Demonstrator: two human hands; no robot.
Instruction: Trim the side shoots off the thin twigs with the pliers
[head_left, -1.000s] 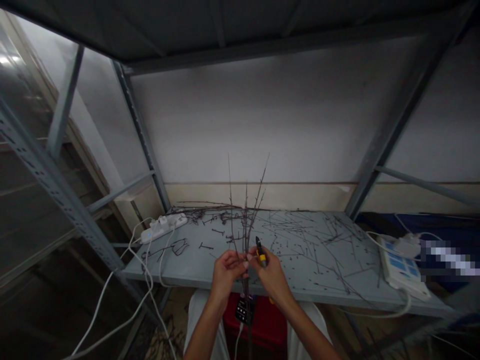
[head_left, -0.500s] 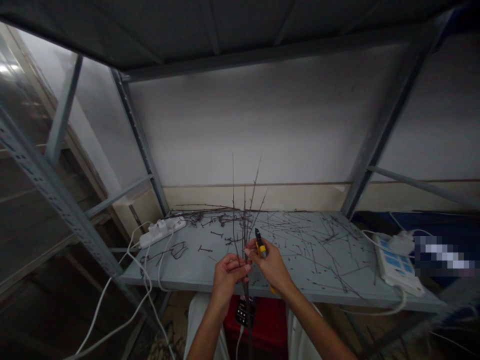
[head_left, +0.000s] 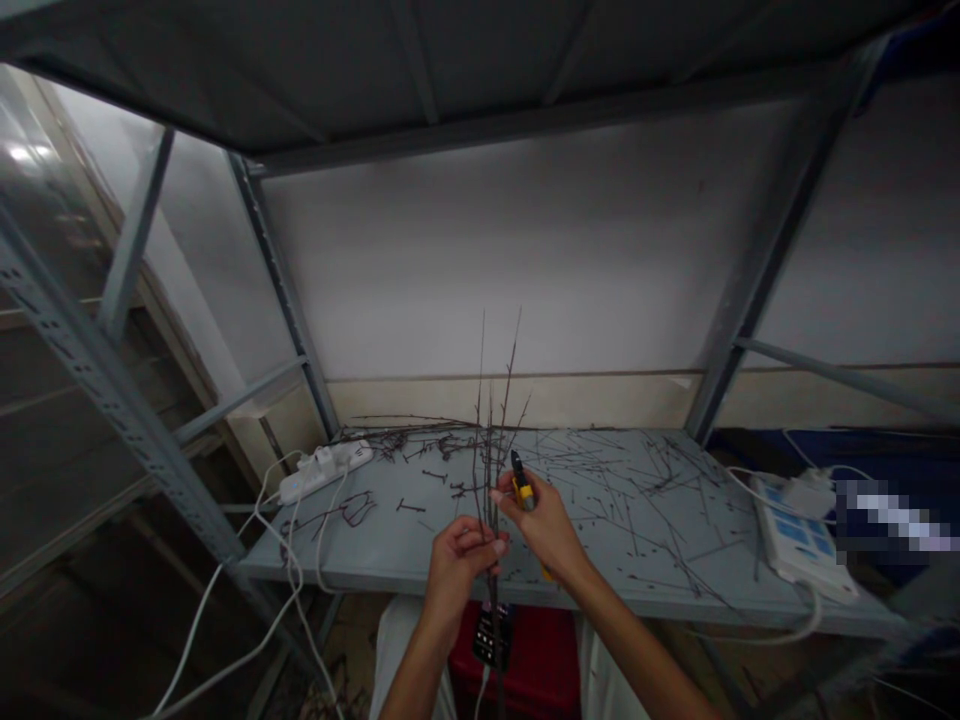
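My left hand (head_left: 466,553) is closed around a bundle of thin dark twigs (head_left: 491,470), which stands upright in front of the shelf. The twigs fan out above the fingers, and their thicker stems run down toward my lap. In my right hand (head_left: 544,515) is a pair of black and yellow pruning shears (head_left: 523,488), its dark tip pointing up. The thumb and fingertips of that hand are at the twigs, just above my left hand. Whether they pinch a twig is too small to tell.
Cut twigs and small bits lie over the grey metal shelf (head_left: 420,555). White power strips stand at the left (head_left: 326,470) and right (head_left: 806,550), with cables hanging down. Below the edge, a phone (head_left: 491,637) lies on a red surface (head_left: 544,660). Metal posts frame both sides.
The leftmost tall twig has swung right, closer to the rest of the bundle. Both hands keep nearly the same place, and the whole view has shifted slightly.
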